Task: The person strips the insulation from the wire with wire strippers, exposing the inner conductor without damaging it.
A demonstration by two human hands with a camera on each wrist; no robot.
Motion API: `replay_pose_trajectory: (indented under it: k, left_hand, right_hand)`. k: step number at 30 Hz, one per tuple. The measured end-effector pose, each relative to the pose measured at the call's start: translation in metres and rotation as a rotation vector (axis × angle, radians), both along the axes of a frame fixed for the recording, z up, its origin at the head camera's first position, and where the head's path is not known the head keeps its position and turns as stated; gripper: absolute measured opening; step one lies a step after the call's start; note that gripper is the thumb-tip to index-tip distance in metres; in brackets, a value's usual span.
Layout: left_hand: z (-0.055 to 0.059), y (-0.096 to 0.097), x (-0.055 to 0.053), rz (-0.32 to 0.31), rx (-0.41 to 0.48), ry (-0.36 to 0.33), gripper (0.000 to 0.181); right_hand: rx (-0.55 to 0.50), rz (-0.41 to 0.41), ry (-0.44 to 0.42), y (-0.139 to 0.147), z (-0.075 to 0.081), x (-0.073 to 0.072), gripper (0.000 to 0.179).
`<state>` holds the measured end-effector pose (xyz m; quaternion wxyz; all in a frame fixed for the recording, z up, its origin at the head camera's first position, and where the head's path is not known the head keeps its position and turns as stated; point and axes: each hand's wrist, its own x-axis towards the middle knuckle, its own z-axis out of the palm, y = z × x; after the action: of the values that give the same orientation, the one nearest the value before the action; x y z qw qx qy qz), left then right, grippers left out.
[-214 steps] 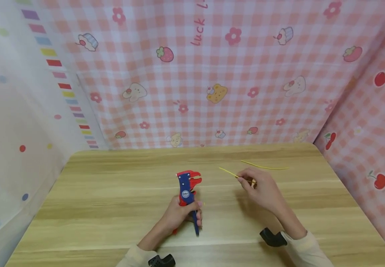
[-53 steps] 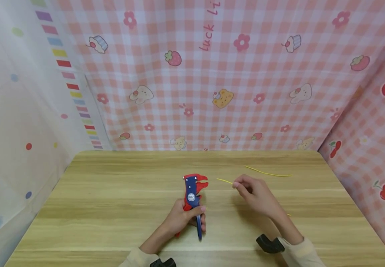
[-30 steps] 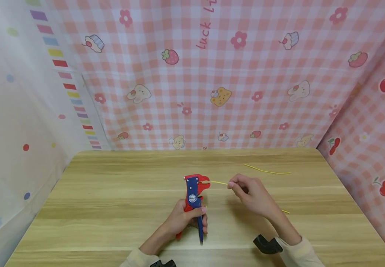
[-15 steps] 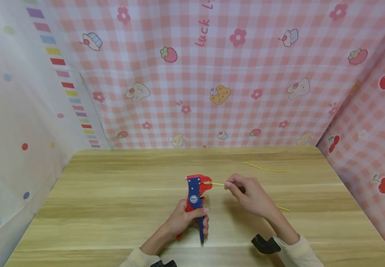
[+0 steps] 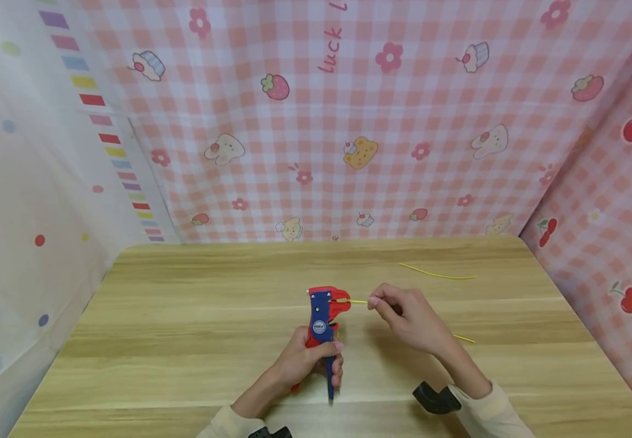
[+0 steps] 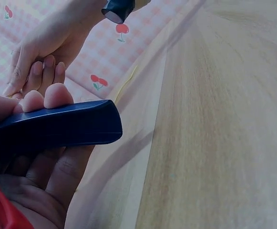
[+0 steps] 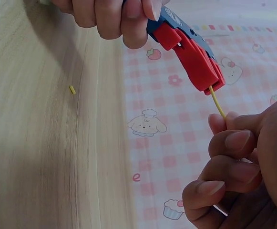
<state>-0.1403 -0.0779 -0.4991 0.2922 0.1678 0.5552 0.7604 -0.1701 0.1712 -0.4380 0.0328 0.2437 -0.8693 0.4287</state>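
Observation:
In the head view my left hand (image 5: 311, 359) grips the handles of a wire stripper (image 5: 320, 313) with a blue body and red jaws pointing right. My right hand (image 5: 406, 313) pinches a yellow wire (image 5: 358, 302) between thumb and fingertips. The wire's left end sits between the stripper's jaws, where its tip is hidden. From the right wrist, the wire (image 7: 216, 101) bends slightly between the red jaws and my fingertips, and the other fingers are curled. The left wrist view shows the blue handle (image 6: 57, 125) lying across my left fingers.
Another yellow wire (image 5: 437, 275) lies on the wooden table (image 5: 184, 328) at the back right. A short yellow length (image 5: 464, 339) shows beside the right forearm. One small yellow scrap (image 7: 72, 89) lies on the table near the stripper. Patterned cloth (image 5: 272, 152) hangs behind the table.
My right hand has moved left, bringing the wire's end from beside the stripper into its jaws. The gap between those jaws has narrowed. The stripper has shifted slightly right.

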Motion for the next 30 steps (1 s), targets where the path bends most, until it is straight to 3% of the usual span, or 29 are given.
replay_pose_trajectory:
  k: [11, 23, 30]
  left_hand:
    - [-0.0002, 0.0012, 0.0019, 0.010, -0.001, 0.027, 0.012]
    - [0.0071, 0.0077, 0.0087, 0.123, -0.103, -0.017, 0.011]
    - [0.0086, 0.0085, 0.0089, 0.133, -0.117, -0.043, 0.014]
  right_hand:
    - [0.018, -0.007, 0.001, 0.0000, 0.0028, 0.0010, 0.013]
    - [-0.009, -0.005, 0.002, -0.0009, 0.0038, 0.0020, 0.012]
    - [-0.005, -0.021, 0.004, -0.0020, 0.0030, 0.0023, 0.011]
